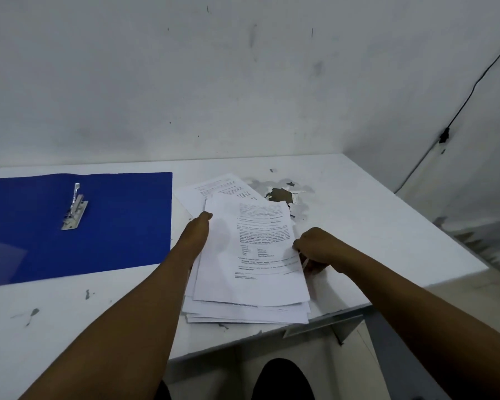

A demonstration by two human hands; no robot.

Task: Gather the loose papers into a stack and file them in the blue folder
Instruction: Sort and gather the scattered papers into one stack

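A rough pile of printed white papers [251, 261] lies on the white table [358, 226], right of centre, its sheets fanned and out of line. My left hand [198, 229] is pressed against the pile's left edge, with the fingers tucked under the top sheets. At the right edge my right hand [315, 246] pinches several sheets. The blue folder [122, 220] lies open and flat on the left side of the table. Its metal clip [74, 209] stands near the middle of the folder, with no paper in it.
Paint has peeled off the table behind the pile, leaving a dark patch [280, 194]. The table's right edge [433, 226] and front edge run close to the papers. A black cable [474, 85] hangs down the wall on the right. My knees show below the table.
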